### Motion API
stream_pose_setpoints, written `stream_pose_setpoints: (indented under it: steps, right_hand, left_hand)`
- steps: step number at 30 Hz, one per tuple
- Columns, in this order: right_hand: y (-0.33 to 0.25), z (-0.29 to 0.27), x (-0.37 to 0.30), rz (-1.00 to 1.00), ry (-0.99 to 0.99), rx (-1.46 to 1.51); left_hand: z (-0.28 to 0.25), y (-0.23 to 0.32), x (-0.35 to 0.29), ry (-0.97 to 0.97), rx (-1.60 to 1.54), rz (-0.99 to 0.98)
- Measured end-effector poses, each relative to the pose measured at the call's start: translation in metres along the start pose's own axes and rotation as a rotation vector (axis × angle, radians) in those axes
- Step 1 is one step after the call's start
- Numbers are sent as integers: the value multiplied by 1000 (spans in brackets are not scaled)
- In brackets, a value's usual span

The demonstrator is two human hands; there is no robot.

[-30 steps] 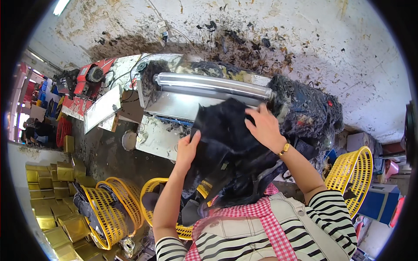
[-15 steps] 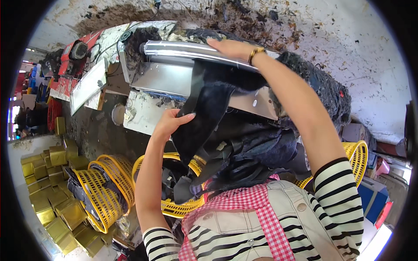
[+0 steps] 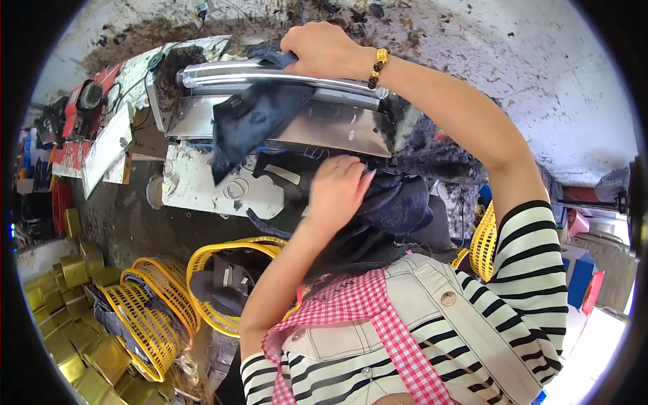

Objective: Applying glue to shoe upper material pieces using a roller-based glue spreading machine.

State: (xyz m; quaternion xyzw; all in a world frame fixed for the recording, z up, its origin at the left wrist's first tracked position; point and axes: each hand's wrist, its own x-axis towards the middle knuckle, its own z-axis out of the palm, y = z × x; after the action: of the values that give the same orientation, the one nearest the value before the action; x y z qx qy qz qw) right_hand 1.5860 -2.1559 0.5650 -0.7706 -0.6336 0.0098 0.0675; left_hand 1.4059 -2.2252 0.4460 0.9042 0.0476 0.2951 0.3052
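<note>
My right hand (image 3: 324, 52) is closed on the far end of a dark, soft hide-like piece (image 3: 260, 121) above a shiny metal roller (image 3: 236, 75). The piece drapes over the roller, its pointed end hanging down over a metal plate (image 3: 196, 120). My left hand (image 3: 337, 191) is at a heap of dark hide-like pieces (image 3: 398, 209) in front of the machine. Its fingers are bent together and slightly blurred; what they hold, if anything, is hidden. A small pale tag (image 3: 283, 174) lies on dark material beside that hand.
A yellow basket (image 3: 196, 297) holding dark pieces stands at my left, with more yellow baskets (image 3: 145, 331) beyond it. Gold-coloured tins (image 3: 101, 351) are stacked at the far left. Another yellow basket (image 3: 483, 243) is at my right. Dark fluff (image 3: 445, 152) covers the machine's right end.
My right hand has gone from lying flat on the roller to gripping the piece above it. My left hand has let go of the piece's near end and moved right to the heap.
</note>
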Motion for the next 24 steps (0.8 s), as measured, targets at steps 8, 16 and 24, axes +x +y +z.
stream_pose_setpoints:
  steps: [8,16,24]
  right_hand:
    - [5,-52,-22,-38,147,55]
    - [65,-107,-27,3,208,159]
    - [182,-93,-61,-310,434,858]
  left_hand:
    - [89,14,11,-485,-174,-860]
    - [105,5,12,-321,-935,-987]
    - [102,4,16,-383,-1076,-963]
